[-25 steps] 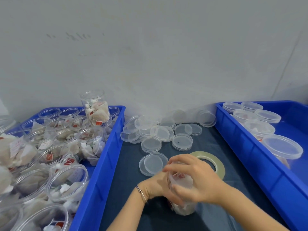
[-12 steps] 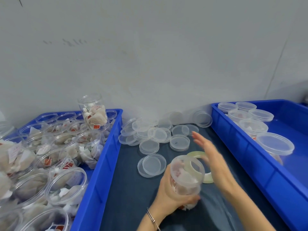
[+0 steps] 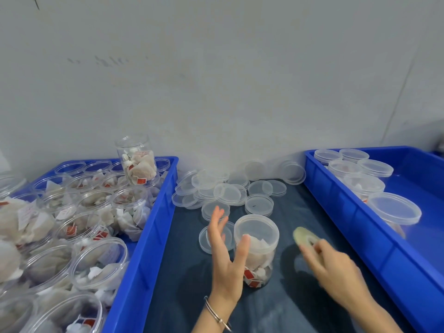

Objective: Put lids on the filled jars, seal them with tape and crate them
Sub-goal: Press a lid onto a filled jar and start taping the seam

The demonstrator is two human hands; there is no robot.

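Grey plaster wall [image 3: 216,80] backs a dark blue tabletop [image 3: 182,280] set between two blue crates. At the middle of the tabletop stands the lidded jar [image 3: 256,248], upright, clear plastic, its translucent lid pressed on; inside lie pale tea-bag sachets with small red tags showing near its base.

Left of the lidded jar, the left crate [image 3: 153,227] is packed with open jars [image 3: 96,260] of the same sachets, too many and too overlapped to count; one more filled jar [image 3: 137,159] stands higher on top of them at the crate's far end. Right of the lidded jar, the right crate [image 3: 355,231] holds capped jars [image 3: 394,210], six lids visible. Behind the lidded jar, towards the wall, a loose pile of spare lids [image 3: 227,193] spreads over the tabletop, some stacked, roughly twenty, the exact number unclear.

The left hand [image 3: 227,258] is just left of the lidded jar, fingers [image 3: 217,224] straight and spread wide, holding nothing; the thumb lies against the jar's side. A thin bracelet [image 3: 216,313] circles that wrist. Right of the lidded jar, the right hand [image 3: 334,267] is blurred; its fingers pinch one pale roll of tape [image 3: 304,236], tilted and lifted off the tabletop.
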